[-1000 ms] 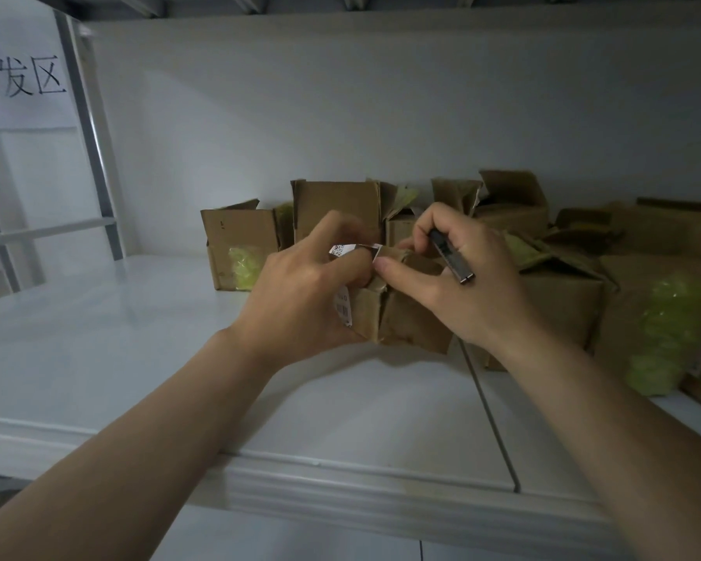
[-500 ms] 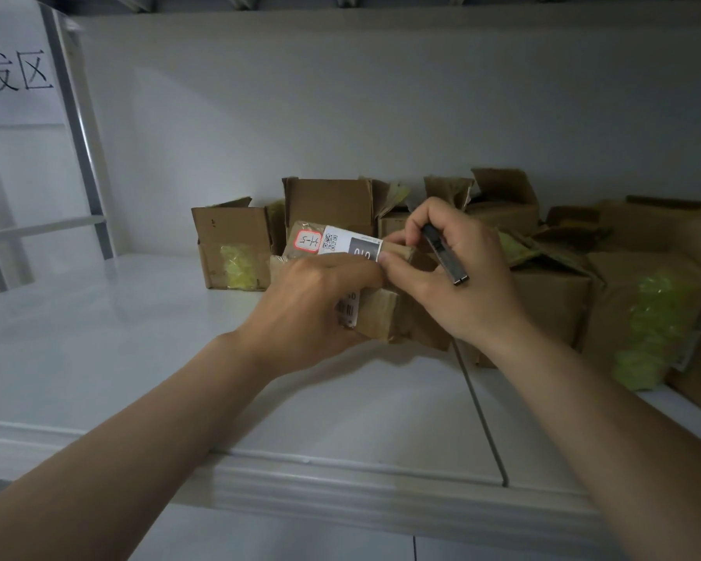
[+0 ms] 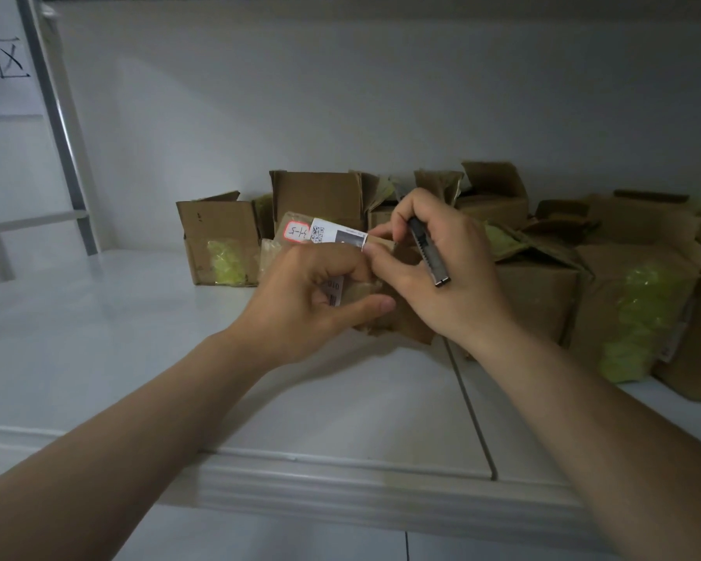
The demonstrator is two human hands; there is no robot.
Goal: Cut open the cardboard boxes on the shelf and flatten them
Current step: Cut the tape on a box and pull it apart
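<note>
The left hand (image 3: pixel 312 301) grips a small cardboard box (image 3: pixel 363 292) over the white shelf (image 3: pixel 98 338), its fingers curled over the top edge and its thumb laid across the front face. A white label (image 3: pixel 334 234) with a code and a red-outlined handwritten mark runs along the box's top. The right hand (image 3: pixel 446 285) is closed around a utility knife (image 3: pixel 427 253), which lies slanted across its fingers, and its thumb touches the box's upper corner beside the label's end. Whether the box's underside rests on the shelf is hidden by the hands. Behind them, against the wall, stands a row of opened boxes (image 3: pixel 219 232), several showing yellow-green filling (image 3: pixel 640 317).
</note>
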